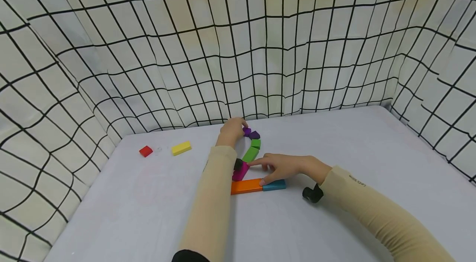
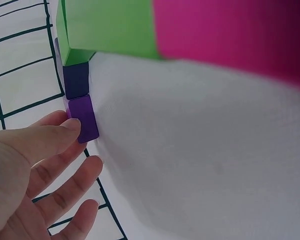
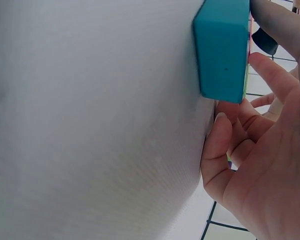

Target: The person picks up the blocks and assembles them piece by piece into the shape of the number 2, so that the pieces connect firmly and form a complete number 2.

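Blocks form a curved row on the white table. At its far end my left hand [image 1: 231,131] pinches a purple block [image 2: 86,122] between thumb and index finger, the other fingers spread. That block touches a dark purple block [image 1: 254,135]. Two green blocks [image 1: 251,154] follow, then a magenta block [image 1: 241,171], partly behind the left wrist. My right hand [image 1: 284,166] touches the magenta block with an extended index fingertip. Its thumb rests where an orange block [image 1: 245,186] meets a blue block [image 3: 221,55]; the remaining fingers are bent beneath the palm.
Apart from the row, a red block [image 1: 146,151] and a yellow block [image 1: 181,148] lie at the back left of the table [image 1: 130,212]. White walls with a black grid [image 1: 223,47] stand behind the table and along its sides.
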The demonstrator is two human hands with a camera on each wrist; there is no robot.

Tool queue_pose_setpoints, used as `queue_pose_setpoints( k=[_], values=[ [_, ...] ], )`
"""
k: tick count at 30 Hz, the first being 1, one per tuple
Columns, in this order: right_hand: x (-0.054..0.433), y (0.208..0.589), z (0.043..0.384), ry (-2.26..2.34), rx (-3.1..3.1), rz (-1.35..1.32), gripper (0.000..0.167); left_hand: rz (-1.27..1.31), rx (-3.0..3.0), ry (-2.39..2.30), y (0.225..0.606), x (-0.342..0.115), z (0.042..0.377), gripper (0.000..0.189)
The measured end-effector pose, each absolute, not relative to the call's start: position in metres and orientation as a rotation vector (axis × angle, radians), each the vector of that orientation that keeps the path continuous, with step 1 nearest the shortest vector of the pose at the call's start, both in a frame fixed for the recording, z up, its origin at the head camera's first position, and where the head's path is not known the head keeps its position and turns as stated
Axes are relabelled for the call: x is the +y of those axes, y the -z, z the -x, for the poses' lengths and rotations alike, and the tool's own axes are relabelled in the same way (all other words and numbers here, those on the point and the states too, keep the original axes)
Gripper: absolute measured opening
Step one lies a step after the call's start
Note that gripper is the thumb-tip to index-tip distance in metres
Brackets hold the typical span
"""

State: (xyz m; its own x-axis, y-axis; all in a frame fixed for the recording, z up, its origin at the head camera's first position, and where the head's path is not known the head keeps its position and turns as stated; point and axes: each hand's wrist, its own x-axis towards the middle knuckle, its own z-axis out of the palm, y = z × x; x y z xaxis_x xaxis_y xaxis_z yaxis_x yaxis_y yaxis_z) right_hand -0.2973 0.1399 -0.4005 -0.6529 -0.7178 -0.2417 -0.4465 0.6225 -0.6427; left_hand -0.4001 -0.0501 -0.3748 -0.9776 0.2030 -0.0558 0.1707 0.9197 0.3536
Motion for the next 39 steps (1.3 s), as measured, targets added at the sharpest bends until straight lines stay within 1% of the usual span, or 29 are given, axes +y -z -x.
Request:
queue_pose_setpoints(
  k=[8, 18, 23, 31, 39],
  values=[
    [0.139, 0.4, 0.297, 0.754, 2.359, 0.914, 0.066, -0.306, 2.993, -0.521, 0.38, -0.051, 0.407, 0.029],
    [0.139, 0.4, 0.297, 0.752, 2.36, 0.924, 0.066, -0.31, 2.962, -0.544, 0.362, -0.062, 0.394, 0.038],
    [0.139, 0.401, 0.298, 0.741, 2.362, 0.92, 0.066, -0.337, 2.957, -0.619, 0.353, -0.07, 0.39, 0.039],
    [0.138, 0.398, 0.297, 0.73, 2.365, 0.899, 0.067, -0.413, 2.99, -0.663, 0.341, -0.092, 0.378, 0.036],
    [0.137, 0.401, 0.297, 0.73, 2.358, 0.883, 0.067, -0.464, 2.992, -0.798, 0.34, -0.129, 0.361, 0.033]
  ],
)
